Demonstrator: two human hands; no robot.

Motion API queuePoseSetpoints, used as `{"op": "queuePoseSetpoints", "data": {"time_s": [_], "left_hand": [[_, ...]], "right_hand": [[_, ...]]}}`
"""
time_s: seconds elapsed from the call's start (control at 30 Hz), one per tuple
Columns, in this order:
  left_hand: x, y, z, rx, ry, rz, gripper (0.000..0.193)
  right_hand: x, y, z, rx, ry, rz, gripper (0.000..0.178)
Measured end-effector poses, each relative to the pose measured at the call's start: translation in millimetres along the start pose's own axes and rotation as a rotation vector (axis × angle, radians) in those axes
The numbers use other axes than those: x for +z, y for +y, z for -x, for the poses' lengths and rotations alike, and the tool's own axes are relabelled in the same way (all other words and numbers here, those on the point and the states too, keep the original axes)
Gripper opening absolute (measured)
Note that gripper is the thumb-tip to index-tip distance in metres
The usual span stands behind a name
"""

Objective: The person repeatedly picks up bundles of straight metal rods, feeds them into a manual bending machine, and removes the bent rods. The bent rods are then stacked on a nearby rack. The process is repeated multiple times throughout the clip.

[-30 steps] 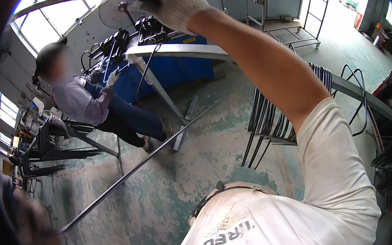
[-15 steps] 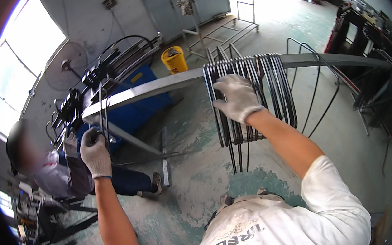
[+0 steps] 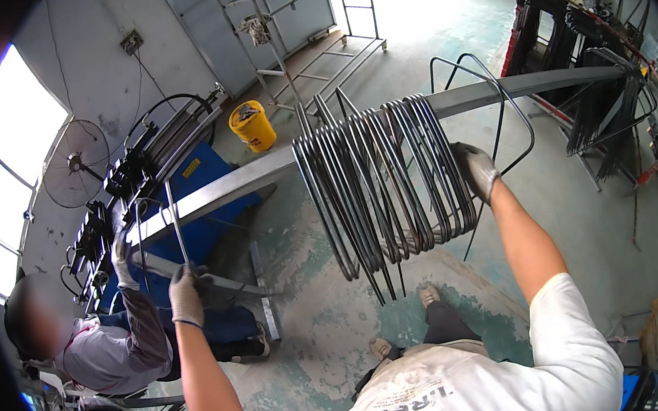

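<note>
A row of bent dark metal rod frames (image 3: 368, 193) hangs side by side over a grey steel beam (image 3: 242, 178). At the row's right end is my right hand (image 3: 479, 169) in a pale glove with a dark palm; it lies against the outermost frame, fingers partly hidden. Farther left, my gloved left hand (image 3: 186, 294) closes around the lower end of a bent metal rod (image 3: 177, 225), which stands up across the beam's left end. A single larger rod frame (image 3: 524, 117) hangs on the beam right of the row.
A co-worker (image 3: 111, 349) sits at the left by a blue machine (image 3: 202, 179), one gloved hand near the beam's end. Behind the beam stand a yellow bucket (image 3: 252, 125) and a metal rack on wheels (image 3: 314, 62). More black frames (image 3: 599, 109) hang at the right.
My right hand has gone from the front of the row to its right end. My left hand has come down and nearer me, around the rod. The whole view has turned somewhat rightward.
</note>
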State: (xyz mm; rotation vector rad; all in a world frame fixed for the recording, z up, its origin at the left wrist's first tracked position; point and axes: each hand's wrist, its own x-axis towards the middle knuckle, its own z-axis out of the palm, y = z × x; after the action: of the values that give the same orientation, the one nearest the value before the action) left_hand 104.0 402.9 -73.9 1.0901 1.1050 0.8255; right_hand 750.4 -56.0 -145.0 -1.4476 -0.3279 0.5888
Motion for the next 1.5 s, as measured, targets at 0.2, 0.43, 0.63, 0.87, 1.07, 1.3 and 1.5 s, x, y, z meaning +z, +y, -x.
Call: {"op": "queuePoseSetpoints", "data": {"time_s": [0.2, 0.43, 0.63, 0.87, 1.07, 1.3, 1.5], "left_hand": [[141.3, -5.9, 61.1, 0.021, -0.151, -0.263, 0.031], [219.1, -11.8, 52.7, 0.189, 0.18, -0.307, 0.035], [230.0, -27.8, 110.9, 0.479, 0.323, -0.545, 0.024], [109.1, 55.6, 117.7, 0.636, 0.76, -0.845, 0.033], [85.7, 11.8, 64.8, 0.115, 0.25, -0.411, 0.049], [142.9, -16.4, 24.8, 0.155, 0.109, -0.336, 0.037], [186.0, 28.3, -3.7, 0.56, 0.383, -0.736, 0.035]], "right_hand": [[45.9, 52.5, -57.9, 0.192, -0.316, -0.045, 0.039], [56.9, 96.2, -75.6, 0.373, -0.582, -0.128, 0.036], [89.7, 104.0, -50.5, 0.475, -0.788, -0.153, 0.034], [126.3, 74.1, 42.5, 0.524, -1.037, -0.229, 0.032], [83.7, -0.5, 36.1, 0.383, -0.774, -0.289, 0.03], [-50.0, -112.8, 86.1, -0.353, 0.056, 0.798, 0.022], [-202.8, -142.1, -24.2, -0.333, 0.384, 0.483, 0.076]]}}
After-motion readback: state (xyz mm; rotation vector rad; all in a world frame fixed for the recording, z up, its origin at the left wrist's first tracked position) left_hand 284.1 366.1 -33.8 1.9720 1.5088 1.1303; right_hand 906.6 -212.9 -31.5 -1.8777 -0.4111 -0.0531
